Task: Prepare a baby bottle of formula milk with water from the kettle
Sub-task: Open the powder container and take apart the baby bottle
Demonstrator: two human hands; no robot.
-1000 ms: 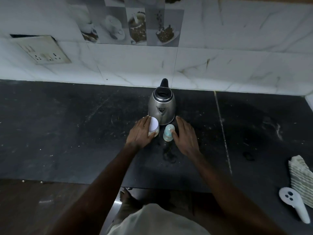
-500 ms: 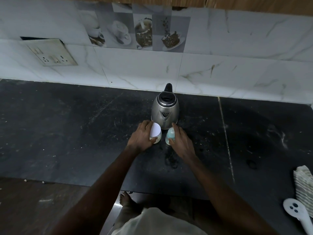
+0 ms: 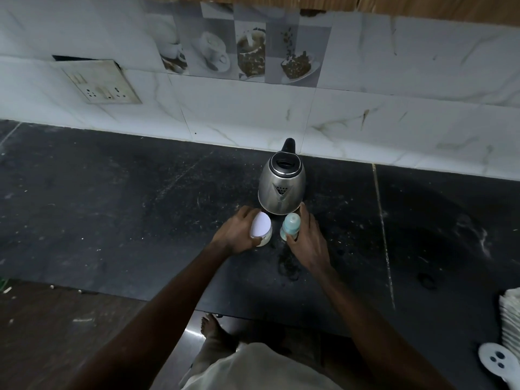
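A steel kettle [image 3: 282,190] with a black lid and handle stands on the dark counter [image 3: 112,215] near the wall. Just in front of it sit a small jar with a white lid [image 3: 262,226] and a pale blue baby bottle [image 3: 289,226], side by side. My left hand [image 3: 237,235] wraps around the jar from the left. My right hand [image 3: 308,242] holds the baby bottle from the right, thumb in front and fingers behind. Both items rest on the counter.
A wall socket panel [image 3: 101,83] is on the tiled wall at the left. At the right edge lie a folded stack of cloth [image 3: 510,319] and a white plastic object with holes [image 3: 496,361]. The counter's front edge runs below my forearms.
My right hand has closed in from beside the bottle and taken hold of it. My left hand stays on the jar. The camera view has tilted down a little.
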